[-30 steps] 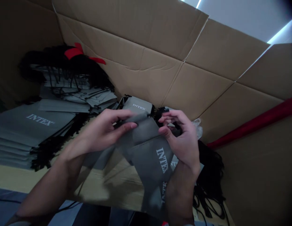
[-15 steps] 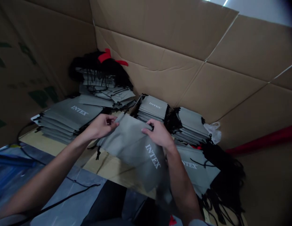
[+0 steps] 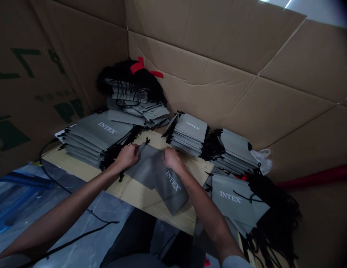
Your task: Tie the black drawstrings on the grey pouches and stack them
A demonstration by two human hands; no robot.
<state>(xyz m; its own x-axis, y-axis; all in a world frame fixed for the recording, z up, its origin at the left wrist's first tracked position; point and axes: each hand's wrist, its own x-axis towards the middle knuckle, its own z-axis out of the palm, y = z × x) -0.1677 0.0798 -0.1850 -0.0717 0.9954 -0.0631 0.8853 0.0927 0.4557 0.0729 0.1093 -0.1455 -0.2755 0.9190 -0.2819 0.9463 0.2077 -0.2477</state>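
A grey drawstring pouch [image 3: 159, 178] printed INTEX lies on the wooden table [image 3: 139, 193] in front of me. My left hand [image 3: 128, 156] pinches its upper left corner near the black cord. My right hand [image 3: 172, 159] presses closed on its upper edge a little to the right. Both arms reach forward over the table's near edge.
Stacks of the same grey pouches stand around: a large one at left [image 3: 97, 139], a corded heap with a red tie behind it [image 3: 134, 96], two at the back [image 3: 190, 136], loose ones at right [image 3: 234, 201]. Cardboard walls [image 3: 218, 74] enclose the table. Black cords [image 3: 274, 216] trail at right.
The pouch, held up close to me a second ago, has been lowered and laid flat on the table. Both hands moved forward and down with it.
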